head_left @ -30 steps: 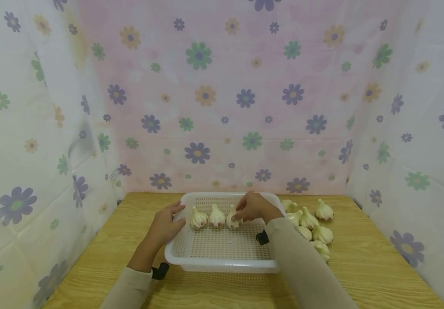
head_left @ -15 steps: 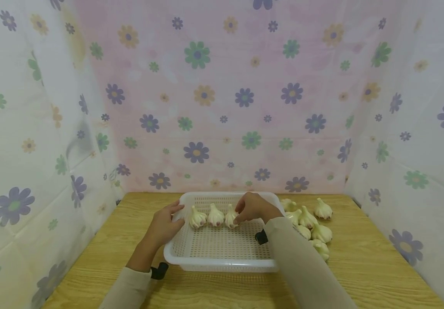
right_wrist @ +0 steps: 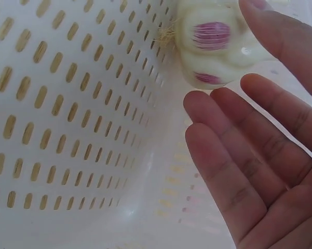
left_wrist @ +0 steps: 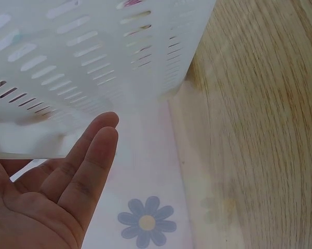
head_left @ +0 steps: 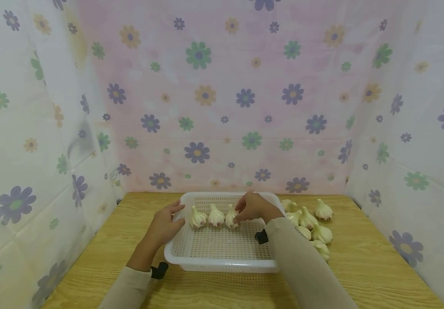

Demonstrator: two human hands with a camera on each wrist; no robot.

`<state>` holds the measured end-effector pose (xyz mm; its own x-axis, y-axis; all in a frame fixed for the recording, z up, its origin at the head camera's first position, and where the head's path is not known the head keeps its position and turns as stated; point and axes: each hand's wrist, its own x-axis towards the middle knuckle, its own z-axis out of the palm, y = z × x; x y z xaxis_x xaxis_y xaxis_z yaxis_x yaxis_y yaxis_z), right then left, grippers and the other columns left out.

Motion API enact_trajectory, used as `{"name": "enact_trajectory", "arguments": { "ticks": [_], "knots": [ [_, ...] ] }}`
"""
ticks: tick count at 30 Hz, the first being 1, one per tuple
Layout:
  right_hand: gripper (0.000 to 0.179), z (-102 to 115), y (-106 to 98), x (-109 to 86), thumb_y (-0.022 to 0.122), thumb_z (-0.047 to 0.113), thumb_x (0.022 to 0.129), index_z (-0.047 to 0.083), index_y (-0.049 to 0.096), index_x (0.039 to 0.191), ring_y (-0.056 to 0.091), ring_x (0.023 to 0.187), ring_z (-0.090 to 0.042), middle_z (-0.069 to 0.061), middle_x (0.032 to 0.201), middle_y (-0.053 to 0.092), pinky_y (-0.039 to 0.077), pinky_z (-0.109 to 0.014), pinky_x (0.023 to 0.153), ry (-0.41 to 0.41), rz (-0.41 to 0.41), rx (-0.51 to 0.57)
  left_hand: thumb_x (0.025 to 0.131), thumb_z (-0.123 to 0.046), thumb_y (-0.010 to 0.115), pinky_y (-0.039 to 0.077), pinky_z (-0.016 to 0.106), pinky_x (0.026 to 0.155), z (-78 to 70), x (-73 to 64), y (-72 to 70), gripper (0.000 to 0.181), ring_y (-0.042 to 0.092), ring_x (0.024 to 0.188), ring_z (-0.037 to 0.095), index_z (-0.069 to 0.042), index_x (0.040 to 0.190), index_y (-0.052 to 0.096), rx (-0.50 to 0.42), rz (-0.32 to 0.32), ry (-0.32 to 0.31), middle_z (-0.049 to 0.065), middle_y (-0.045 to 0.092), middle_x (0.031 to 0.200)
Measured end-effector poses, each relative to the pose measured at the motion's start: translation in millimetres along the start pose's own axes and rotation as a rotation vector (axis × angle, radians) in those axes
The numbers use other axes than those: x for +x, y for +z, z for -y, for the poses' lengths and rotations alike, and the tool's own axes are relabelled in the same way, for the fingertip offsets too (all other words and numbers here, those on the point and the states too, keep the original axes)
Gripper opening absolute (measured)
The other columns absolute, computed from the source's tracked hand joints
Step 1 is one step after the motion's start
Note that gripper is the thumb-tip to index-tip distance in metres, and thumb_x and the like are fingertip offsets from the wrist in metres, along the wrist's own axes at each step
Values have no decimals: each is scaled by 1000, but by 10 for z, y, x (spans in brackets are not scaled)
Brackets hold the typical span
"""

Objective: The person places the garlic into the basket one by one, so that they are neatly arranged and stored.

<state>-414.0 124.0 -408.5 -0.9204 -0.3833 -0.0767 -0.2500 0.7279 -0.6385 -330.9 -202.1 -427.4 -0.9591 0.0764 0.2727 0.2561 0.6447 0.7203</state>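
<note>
Three garlic bulbs stand in a row along the back of a white perforated plastic basket [head_left: 222, 262]: a left bulb [head_left: 198, 218], a middle bulb [head_left: 216, 216] and a right bulb [head_left: 230, 217]. My right hand [head_left: 254, 207] reaches in from the right, fingertips and thumb right at the side of the right bulb. In the right wrist view those fingers are spread and fairly straight beside the bulb [right_wrist: 210, 44] with purple streaks and a root tuft. My left hand [head_left: 165, 225] rests at the basket's left rim, its fingers extended along the wall [left_wrist: 93, 62] in the left wrist view.
Several more garlic bulbs [head_left: 322, 234] lie heaped on the wooden table [head_left: 365, 266] right of the basket, partly behind my right sleeve [head_left: 303, 257]. One bulb [head_left: 323, 210] sits slightly apart at the back. A flowered sheet [head_left: 222, 128] encloses the table's back and sides.
My right fingertips have drawn back slightly to the right, showing more of the right bulb. My left hand and the basket stay in place.
</note>
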Motion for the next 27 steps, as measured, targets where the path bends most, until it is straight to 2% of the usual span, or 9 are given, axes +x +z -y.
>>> {"name": "enact_trajectory", "arguments": {
  "ticks": [3, 10, 16, 22, 27],
  "knots": [
    [44, -1, -18, -1, 93, 30, 76, 10, 77, 111, 71, 79, -16, -1, 100, 76, 63, -40, 77, -17, 0, -10, 92, -15, 66, 65, 43, 80, -2, 5, 1, 52, 69, 117, 43, -2, 142, 62, 0, 2, 5, 14, 46, 161],
    [45, 22, -151, -25, 92, 37, 76, 13, 78, 112, 69, 97, -17, 0, 106, 76, 60, -41, 87, -83, -53, -107, 92, -17, 67, 65, 43, 81, -3, -10, -3, 53, 69, 117, 42, -3, 142, 62, 2, 15, 1, 12, 45, 161],
    [47, 50, -297, -87, 88, 41, 81, 14, 77, 117, 69, 105, -20, 1, 111, 75, 59, -45, 92, -98, -79, -117, 92, -15, 66, 65, 41, 78, -3, -5, 3, 52, 70, 115, 41, -2, 142, 61, -5, 11, 2, 12, 45, 161],
    [52, -2, -501, -174, 84, 46, 83, 13, 74, 122, 68, 110, -25, -2, 117, 74, 58, -49, 95, -94, -97, -130, 92, -14, 66, 65, 43, 79, -16, -5, -4, 52, 70, 116, 43, -1, 143, 61, 5, 12, 10, 14, 44, 162],
    [52, -83, -718, -275, 84, 47, 83, 14, 75, 122, 68, 112, -29, -10, 121, 74, 57, -52, 96, -95, -134, -143, 92, -14, 67, 64, 44, 83, -21, 0, -14, 52, 68, 118, 43, -1, 142, 61, 23, 9, 16, 15, 45, 161]
  ]
}}
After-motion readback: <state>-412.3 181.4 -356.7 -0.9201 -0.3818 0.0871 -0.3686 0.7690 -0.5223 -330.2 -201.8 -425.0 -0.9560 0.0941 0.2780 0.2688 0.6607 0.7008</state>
